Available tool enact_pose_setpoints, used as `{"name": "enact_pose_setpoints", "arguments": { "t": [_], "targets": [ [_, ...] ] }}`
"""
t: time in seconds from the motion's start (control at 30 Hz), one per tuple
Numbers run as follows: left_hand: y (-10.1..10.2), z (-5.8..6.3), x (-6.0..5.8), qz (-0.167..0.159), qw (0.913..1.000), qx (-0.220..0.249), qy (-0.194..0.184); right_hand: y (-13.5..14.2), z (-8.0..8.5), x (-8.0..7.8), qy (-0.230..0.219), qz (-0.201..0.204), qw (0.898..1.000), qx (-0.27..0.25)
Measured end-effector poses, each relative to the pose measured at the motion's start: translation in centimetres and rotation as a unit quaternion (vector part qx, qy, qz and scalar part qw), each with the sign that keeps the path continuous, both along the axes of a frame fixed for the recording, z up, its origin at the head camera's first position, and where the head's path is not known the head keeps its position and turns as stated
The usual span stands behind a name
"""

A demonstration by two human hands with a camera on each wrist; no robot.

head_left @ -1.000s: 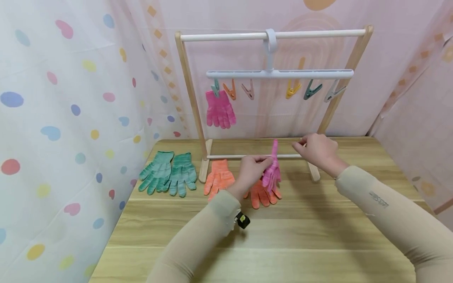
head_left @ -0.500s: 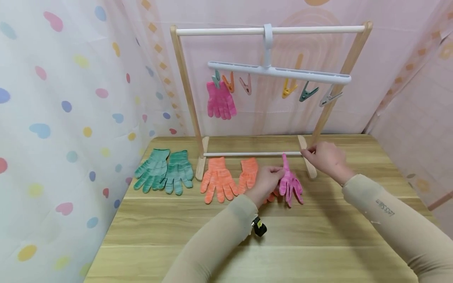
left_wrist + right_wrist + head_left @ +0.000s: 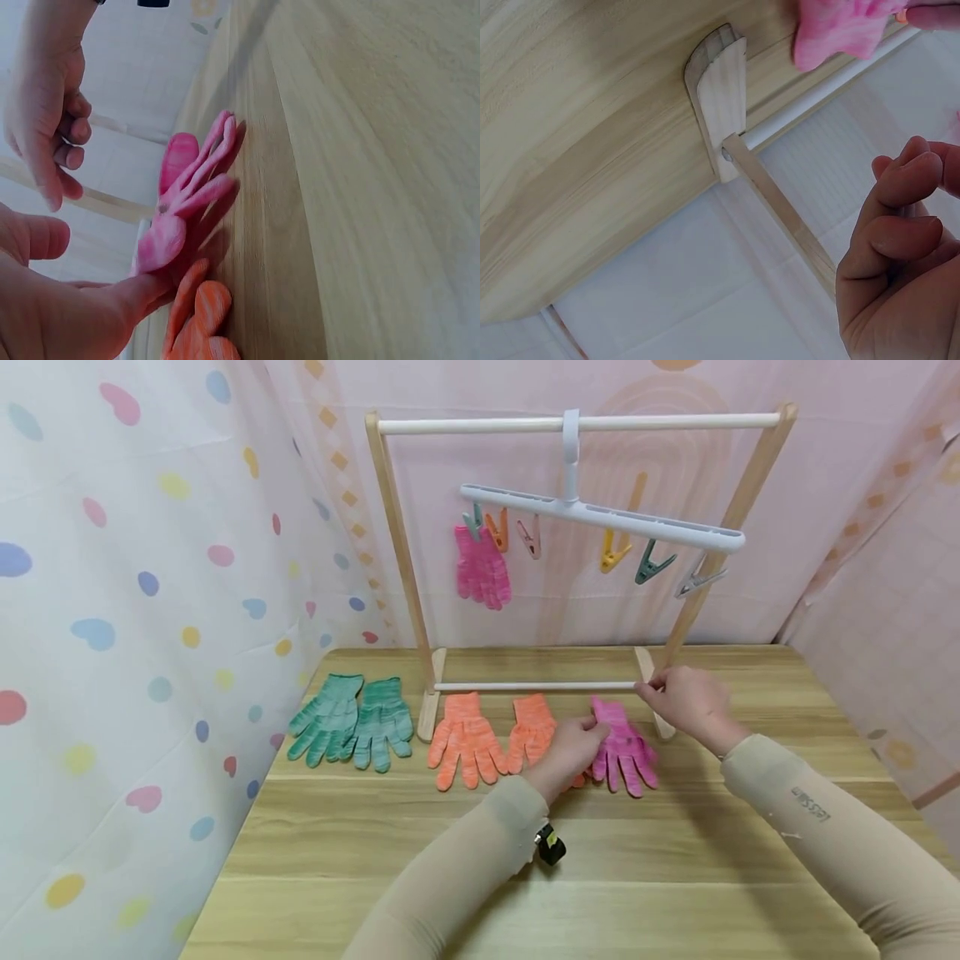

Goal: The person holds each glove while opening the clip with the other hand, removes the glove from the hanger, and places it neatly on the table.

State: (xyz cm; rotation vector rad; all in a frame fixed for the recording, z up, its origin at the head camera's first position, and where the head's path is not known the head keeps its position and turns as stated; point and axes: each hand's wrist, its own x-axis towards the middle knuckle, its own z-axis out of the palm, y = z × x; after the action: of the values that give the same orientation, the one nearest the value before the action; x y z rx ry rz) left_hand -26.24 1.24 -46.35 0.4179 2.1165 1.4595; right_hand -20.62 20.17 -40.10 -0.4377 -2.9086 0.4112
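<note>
A pink knit glove (image 3: 624,745) lies on the table with its fingers toward the front, some of them slightly raised in the left wrist view. My left hand (image 3: 572,750) touches the glove's left side near the cuff. In the left wrist view its thumb (image 3: 46,237) stands apart from the fingers, which rest against the glove. My right hand (image 3: 692,703) hovers near the rack's right foot, loosely curled around nothing. Left of the pink glove lie two orange gloves (image 3: 465,739), one partly hidden by my left hand, and two green gloves (image 3: 324,718).
A wooden rack (image 3: 393,527) with white rods stands behind the gloves. From its top rod hangs a white hanger (image 3: 600,515), tilted down to the right, with several coloured clips. A green clip (image 3: 474,520) holds another pink glove (image 3: 482,568). Patterned curtains surround the table (image 3: 480,918).
My left hand has moved right and lowered the pink glove from upright onto the table. My right hand has come slightly down. The hanger has swung from level to tilted.
</note>
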Motion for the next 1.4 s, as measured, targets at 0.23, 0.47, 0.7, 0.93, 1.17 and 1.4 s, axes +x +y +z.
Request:
{"name": "enact_pose_setpoints", "arguments": {
  "t": [0.23,0.47,0.7,0.93,1.17,1.4],
  "targets": [
    [0.1,0.2,0.2,-0.008,0.9999,-0.002,-0.009,-0.2,-0.2,0.0,0.013,0.005,1.0,-0.015],
    [-1.1,0.6,-0.3,-0.004,0.9999,0.01,-0.009,0.0,-0.5,0.1,0.01,0.011,1.0,-0.025],
    [-3.6,0.3,-1.7,-0.039,0.9984,0.036,0.02,-0.5,-0.7,-0.3,0.009,0.019,0.999,-0.034],
    [-7.6,0.3,-4.0,-0.051,0.9976,0.023,0.041,-1.1,-0.6,-0.7,-0.003,0.029,0.998,-0.06],
    [-12.8,1.8,-8.1,-0.023,0.9922,-0.043,0.115,-1.6,-0.8,-1.3,0.0,0.049,0.996,-0.071],
    [-14.9,5.9,-11.9,0.012,0.9799,-0.055,0.191,-2.7,-0.7,-2.5,0.015,0.061,0.994,-0.088]
  ]
}}
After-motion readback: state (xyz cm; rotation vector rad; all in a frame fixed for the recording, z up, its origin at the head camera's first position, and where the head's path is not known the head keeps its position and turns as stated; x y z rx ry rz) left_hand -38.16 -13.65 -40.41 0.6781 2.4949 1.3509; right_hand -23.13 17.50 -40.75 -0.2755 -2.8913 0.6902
